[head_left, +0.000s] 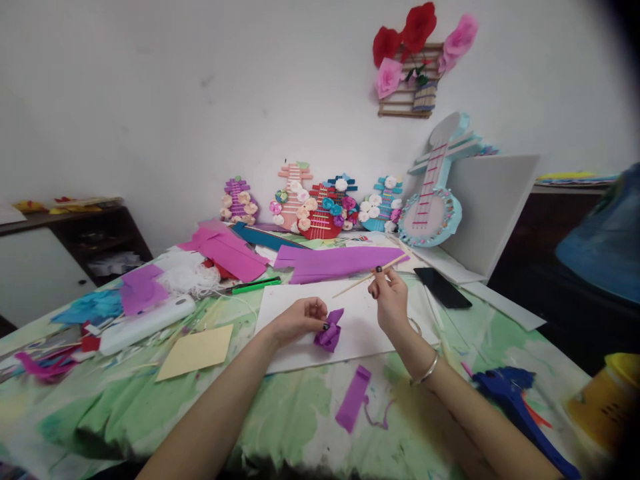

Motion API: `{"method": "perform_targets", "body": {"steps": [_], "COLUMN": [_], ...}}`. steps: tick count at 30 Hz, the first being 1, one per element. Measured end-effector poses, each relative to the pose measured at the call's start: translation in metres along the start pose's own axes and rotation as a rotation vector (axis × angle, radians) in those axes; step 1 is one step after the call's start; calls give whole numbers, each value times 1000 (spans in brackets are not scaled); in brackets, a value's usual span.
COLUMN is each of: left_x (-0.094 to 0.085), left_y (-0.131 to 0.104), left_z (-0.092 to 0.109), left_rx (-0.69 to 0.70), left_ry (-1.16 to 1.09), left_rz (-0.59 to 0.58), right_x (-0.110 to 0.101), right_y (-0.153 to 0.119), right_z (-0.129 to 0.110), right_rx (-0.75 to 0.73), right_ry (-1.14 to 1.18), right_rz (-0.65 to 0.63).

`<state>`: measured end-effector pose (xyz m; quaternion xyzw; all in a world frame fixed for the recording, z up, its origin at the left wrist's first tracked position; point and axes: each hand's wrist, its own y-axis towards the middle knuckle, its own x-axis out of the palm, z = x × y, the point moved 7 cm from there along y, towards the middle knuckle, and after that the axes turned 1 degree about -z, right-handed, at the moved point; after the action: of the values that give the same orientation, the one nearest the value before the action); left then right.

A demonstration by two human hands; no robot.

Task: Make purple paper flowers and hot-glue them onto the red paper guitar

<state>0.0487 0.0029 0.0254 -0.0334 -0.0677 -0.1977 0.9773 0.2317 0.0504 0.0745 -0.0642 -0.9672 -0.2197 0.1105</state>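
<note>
My left hand (306, 319) pinches a small purple crepe paper flower (329, 335) over a white sheet (295, 357). Its petals look gathered and folded. To the right, my right hand (389, 293) grips a thin wooden stick (354, 285) between thumb and fingers. The stick slants, its lower end pointing left above the sheet, apart from the flower. Behind the hands lies a long strip of purple crepe paper (335, 264). Nearer to me, a short purple paper strip (354, 399) rests on the green and white tablecloth (295, 413).
At right are a black phone (443, 288), a blue glue gun (520, 407) and a yellow cup (607, 400). On the left lie a yellow card (196, 352), a green cutter (256, 285), white yarn (189, 280) and pink paper (227, 250). Decorated paper instruments (320, 217) stand against the wall.
</note>
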Motion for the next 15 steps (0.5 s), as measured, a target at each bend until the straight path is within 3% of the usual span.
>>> {"method": "perform_targets", "body": {"steps": [5,12,15], "left_x": [-9,-24,-24], "left_y": [1,-1,-3], "left_z": [1,3,7], "left_rx": [2,-5,21], "left_ry": [-75,-234,-296], "left_rz": [48,86,94], "right_x": [0,1,14], "right_y": [4,5,-2], "right_z": [-3,8,13], "right_rx": [-35,-38,15], "right_ry": [109,-77,-145], "right_rz": [-54,-120,-246]}}
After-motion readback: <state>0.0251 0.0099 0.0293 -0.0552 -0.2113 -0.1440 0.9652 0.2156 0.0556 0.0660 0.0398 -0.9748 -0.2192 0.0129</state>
